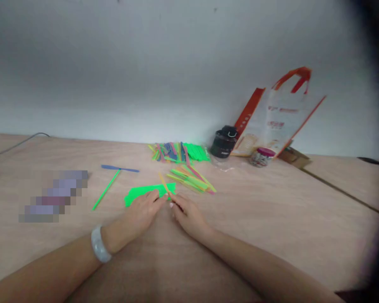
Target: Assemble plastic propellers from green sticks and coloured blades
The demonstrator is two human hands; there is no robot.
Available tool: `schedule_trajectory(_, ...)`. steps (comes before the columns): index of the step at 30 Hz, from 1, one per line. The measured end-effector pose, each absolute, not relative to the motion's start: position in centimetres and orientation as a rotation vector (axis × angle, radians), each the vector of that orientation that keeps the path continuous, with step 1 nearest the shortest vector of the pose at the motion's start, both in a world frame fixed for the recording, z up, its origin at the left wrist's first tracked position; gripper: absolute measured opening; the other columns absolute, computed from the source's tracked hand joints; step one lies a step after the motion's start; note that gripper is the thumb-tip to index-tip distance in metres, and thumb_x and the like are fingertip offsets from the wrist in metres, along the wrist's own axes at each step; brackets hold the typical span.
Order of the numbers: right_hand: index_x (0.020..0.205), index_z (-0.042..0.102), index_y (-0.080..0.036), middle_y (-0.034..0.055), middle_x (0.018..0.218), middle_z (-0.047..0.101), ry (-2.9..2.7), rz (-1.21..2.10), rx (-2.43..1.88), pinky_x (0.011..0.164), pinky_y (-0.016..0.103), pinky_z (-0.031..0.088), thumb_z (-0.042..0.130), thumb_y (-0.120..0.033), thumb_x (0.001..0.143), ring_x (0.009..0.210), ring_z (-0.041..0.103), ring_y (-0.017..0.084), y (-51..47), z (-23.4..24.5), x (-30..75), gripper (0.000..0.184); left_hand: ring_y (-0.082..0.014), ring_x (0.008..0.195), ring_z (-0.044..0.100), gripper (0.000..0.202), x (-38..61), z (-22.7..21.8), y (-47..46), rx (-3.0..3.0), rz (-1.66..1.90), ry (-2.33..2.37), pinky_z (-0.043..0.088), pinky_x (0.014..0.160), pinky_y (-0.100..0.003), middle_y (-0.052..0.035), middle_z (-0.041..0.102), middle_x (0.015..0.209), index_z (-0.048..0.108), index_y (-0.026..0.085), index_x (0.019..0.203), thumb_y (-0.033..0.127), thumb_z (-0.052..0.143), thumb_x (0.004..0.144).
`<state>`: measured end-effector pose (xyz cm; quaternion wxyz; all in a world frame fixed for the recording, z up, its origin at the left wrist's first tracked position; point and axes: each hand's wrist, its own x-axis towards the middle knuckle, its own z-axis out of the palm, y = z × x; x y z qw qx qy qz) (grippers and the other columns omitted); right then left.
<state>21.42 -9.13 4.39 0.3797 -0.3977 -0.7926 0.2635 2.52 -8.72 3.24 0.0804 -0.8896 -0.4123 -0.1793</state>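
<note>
My right hand (189,215) is closed, its fingertips pinching a yellow-orange plastic propeller blade (163,180) that points away from me. My left hand (145,210) meets it at the blade's near end, thumb and fingers pressed together; what lies in that pinch is hidden. Beneath and behind my left hand spreads a row of bright green thin sticks (135,193). To the left lies a joined hand-spun propeller toy, a blue blade (129,169) on a green stick (105,190). Just beyond my right hand is a loose heap of yellow, green and pink blades (192,180).
Clear bags of coloured blades and green sticks (180,152) lie near the wall. A black jar (223,142), a pink-lidded container (262,156) and a red-and-white carrier bag (281,115) stand at back right. A blurred-out object (53,197) lies left; a grey cable (22,142) runs behind.
</note>
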Motion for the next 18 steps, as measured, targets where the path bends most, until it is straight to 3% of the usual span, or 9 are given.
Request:
schedule_trajectory(9,0.109,0.066,-0.027,0.0044,0.093,0.065,-1.887,0.743,-1.064,0.082,0.035,0.048,0.046,-0.02,0.084,0.092,0.058,0.02,-7.9,4.0,21.6,0.032,-0.0206,0.095,0.057,0.043,3.3,2.9,-8.6,-2.609,-0.543,-1.237,0.049,0.082,-0.035,-0.0087,0.059,0.103,0.045,0.019,0.128,0.008,0.037,0.087)
schedule_trajectory(14,0.115,0.062,-0.023,0.0074,0.104,0.064,-1.908,0.599,-1.102,0.081,0.035,0.047,0.048,-0.027,0.085,0.094,0.057,0.02,-7.1,3.8,22.5,0.034,-0.0216,0.104,0.053,0.051,2.4,3.4,-7.7,-2.513,-0.579,-1.303,0.046,0.09,-0.037,-0.0126,0.055,0.115,0.041,0.014,0.131,0.002,0.034,0.082)
schedule_trajectory(18,0.114,0.063,-0.02,0.0084,0.098,0.063,-1.94,0.5,-1.126,0.08,0.034,0.046,0.047,-0.027,0.086,0.089,0.057,0.019,-6.7,3.9,23.2,0.033,-0.023,0.102,0.053,0.047,-1.8,5.0,-5.3,-2.301,-0.531,-1.52,0.044,0.09,-0.038,-0.0158,0.056,0.111,0.043,0.008,0.128,0.002,0.031,0.082)
